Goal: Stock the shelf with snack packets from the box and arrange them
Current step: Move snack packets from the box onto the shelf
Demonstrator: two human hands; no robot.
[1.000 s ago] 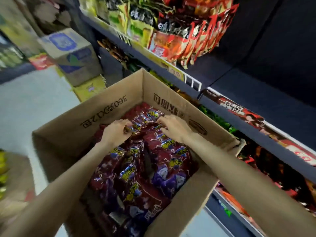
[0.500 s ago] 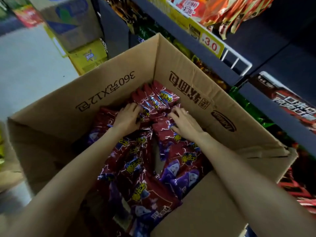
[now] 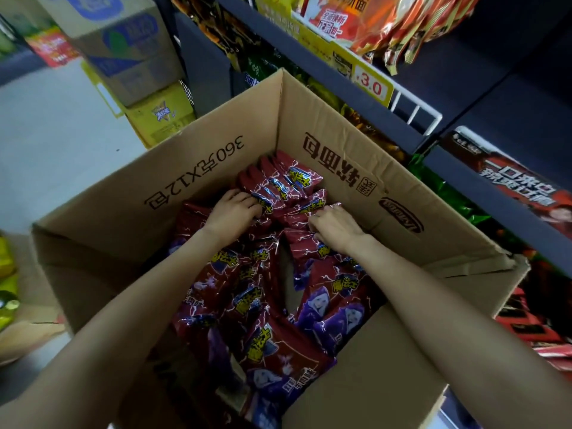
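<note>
Setting: I am looking down a shop aisle, with pale floor [image 3: 46, 144] in the left half of the frame and dark shelving [image 3: 387, 119] running along the upper right.
Nearest: my two bare forearms come in from the bottom corners and meet over an open cardboard box [image 3: 130, 236] that fills the middle of the frame.
Box contents: dark red and purple snack packets [image 3: 263, 345] lie loose in a heap, most of them flat or tilted; a few at the far corner stand on edge in a tight row [image 3: 284, 181].
Left hand: my left hand [image 3: 233, 212] sits palm down near the centre, fingers curled and closed on the near ends of that row of packets.
Right hand: my right hand [image 3: 334, 226], just right of centre, has its fingers bent down and pinching the crinkled top of a packet [image 3: 305, 212] beside the left hand's bunch.
Box walls: black print runs along the inside of the two far walls, upside down to me.
Beyond the box: a yellow price tag [image 3: 371, 86] reading 3.0 hangs on the shelf edge, with orange and red packets [image 3: 399, 29] above it at the top right.
Right edge: red cartons [image 3: 526, 187] rest on a lower shelf.
Far left: stacked cartons [image 3: 123, 51] stand on the floor at the upper left, a yellow one [image 3: 161, 116] at the bottom.
</note>
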